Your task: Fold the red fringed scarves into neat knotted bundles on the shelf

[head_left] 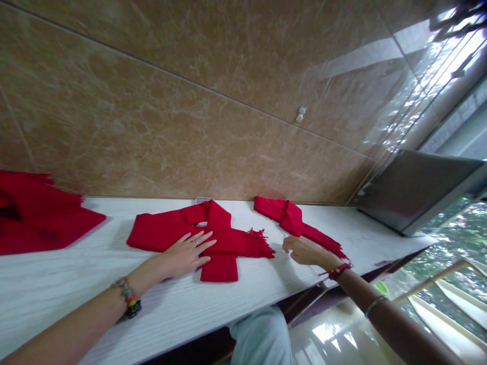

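A red fringed scarf [224,243] lies on the white tabletop, folded and crossed over itself, with its fringe pointing right and a short plain fold sticking out toward me. My left hand [188,254] rests flat on its lower left part, fingers spread, a ring on one finger. Just right of the fringe, apart from it, is my right hand [304,251] with its fingers curled in; nothing shows in them. Behind that hand lies a second red scarf [291,219], folded in a similar crossed shape, its fringe running down to my right wrist.
More red fabric with fringe [41,218] lies at the left end of the table [160,314]. Brown marble-look tiles [171,126] rise along the back. A dark grey box-like object [414,187] stands at the right end, near windows. My knee [262,334] is under the front edge.
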`<action>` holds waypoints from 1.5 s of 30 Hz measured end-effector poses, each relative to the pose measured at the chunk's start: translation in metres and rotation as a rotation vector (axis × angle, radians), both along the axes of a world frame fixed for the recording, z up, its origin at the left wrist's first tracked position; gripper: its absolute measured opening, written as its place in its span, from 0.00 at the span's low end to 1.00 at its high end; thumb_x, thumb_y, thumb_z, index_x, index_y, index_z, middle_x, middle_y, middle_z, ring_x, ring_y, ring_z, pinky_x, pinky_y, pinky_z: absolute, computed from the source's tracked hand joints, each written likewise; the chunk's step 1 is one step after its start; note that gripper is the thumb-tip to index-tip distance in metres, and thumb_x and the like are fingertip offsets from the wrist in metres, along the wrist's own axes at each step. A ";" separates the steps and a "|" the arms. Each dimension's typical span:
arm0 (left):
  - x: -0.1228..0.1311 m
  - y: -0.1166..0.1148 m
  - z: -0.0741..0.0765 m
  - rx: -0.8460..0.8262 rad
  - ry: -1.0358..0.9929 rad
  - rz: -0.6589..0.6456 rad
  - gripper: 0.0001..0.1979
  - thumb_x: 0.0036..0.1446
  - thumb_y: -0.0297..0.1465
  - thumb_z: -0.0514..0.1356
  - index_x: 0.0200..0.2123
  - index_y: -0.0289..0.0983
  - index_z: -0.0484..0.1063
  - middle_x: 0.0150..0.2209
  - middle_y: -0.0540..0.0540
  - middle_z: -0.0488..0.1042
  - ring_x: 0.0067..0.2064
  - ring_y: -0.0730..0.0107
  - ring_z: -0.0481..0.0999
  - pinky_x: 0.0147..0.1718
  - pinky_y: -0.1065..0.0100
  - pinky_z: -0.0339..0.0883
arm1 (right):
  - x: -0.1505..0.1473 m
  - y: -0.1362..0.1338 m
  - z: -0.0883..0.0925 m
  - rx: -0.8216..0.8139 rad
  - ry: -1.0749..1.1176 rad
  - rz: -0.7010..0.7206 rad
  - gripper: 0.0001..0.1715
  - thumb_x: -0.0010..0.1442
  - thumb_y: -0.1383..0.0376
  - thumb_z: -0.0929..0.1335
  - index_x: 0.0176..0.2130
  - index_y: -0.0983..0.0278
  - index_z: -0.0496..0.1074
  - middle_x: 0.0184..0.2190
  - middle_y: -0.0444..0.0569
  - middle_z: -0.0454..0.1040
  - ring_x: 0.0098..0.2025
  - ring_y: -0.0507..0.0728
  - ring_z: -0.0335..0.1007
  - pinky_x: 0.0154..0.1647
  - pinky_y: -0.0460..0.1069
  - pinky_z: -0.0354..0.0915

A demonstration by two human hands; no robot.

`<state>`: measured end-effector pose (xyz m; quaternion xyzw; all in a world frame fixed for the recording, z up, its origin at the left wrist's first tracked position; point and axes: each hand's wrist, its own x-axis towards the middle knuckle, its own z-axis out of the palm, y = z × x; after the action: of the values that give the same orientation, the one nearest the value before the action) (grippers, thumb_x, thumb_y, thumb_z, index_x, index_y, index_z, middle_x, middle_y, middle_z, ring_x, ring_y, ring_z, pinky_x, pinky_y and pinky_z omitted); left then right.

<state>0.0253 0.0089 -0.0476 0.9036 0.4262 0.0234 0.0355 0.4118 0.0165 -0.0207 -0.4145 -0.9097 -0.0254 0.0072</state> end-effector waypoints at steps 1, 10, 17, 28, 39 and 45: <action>0.000 0.001 -0.001 0.001 -0.001 0.000 0.25 0.60 0.44 0.43 0.60 0.45 0.47 0.63 0.49 0.43 0.63 0.61 0.43 0.57 0.53 0.41 | 0.003 0.002 0.004 0.022 0.070 -0.018 0.16 0.41 0.79 0.59 0.29 0.65 0.66 0.29 0.49 0.68 0.33 0.54 0.64 0.36 0.49 0.61; 0.000 0.001 -0.001 0.000 0.009 -0.001 0.26 0.60 0.45 0.41 0.60 0.46 0.46 0.63 0.49 0.42 0.63 0.63 0.42 0.57 0.55 0.40 | -0.095 0.036 -0.011 0.055 0.222 0.204 0.11 0.45 0.77 0.60 0.28 0.65 0.66 0.30 0.48 0.69 0.35 0.53 0.63 0.38 0.47 0.61; 0.000 0.000 0.001 -0.020 0.006 0.004 0.26 0.60 0.44 0.42 0.60 0.46 0.46 0.63 0.49 0.43 0.63 0.62 0.43 0.57 0.54 0.40 | -0.015 0.043 -0.020 0.056 0.107 0.007 0.10 0.47 0.76 0.59 0.22 0.66 0.65 0.23 0.47 0.68 0.26 0.50 0.62 0.28 0.45 0.58; -0.002 0.001 -0.004 0.015 -0.025 -0.007 0.26 0.60 0.45 0.42 0.60 0.46 0.47 0.63 0.48 0.44 0.63 0.62 0.43 0.57 0.55 0.40 | -0.089 0.029 -0.012 0.013 0.238 0.233 0.13 0.44 0.76 0.60 0.30 0.64 0.68 0.31 0.48 0.70 0.35 0.53 0.64 0.39 0.48 0.61; -0.001 0.002 -0.004 -0.020 -0.030 0.013 0.26 0.60 0.44 0.44 0.60 0.46 0.48 0.63 0.48 0.43 0.63 0.61 0.43 0.57 0.53 0.40 | -0.025 0.022 -0.002 0.125 0.197 -0.080 0.11 0.47 0.76 0.58 0.26 0.65 0.66 0.26 0.48 0.70 0.28 0.52 0.63 0.30 0.46 0.60; 0.000 0.000 -0.001 -0.027 -0.022 0.021 0.26 0.60 0.45 0.44 0.60 0.46 0.47 0.63 0.48 0.42 0.63 0.61 0.42 0.57 0.53 0.39 | -0.093 0.005 -0.016 0.004 0.284 0.285 0.12 0.43 0.77 0.59 0.27 0.64 0.65 0.28 0.48 0.68 0.33 0.53 0.62 0.37 0.48 0.60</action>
<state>0.0250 0.0089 -0.0487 0.8981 0.4357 0.0279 0.0520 0.3188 0.0220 -0.0369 -0.2808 -0.9490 0.0330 0.1398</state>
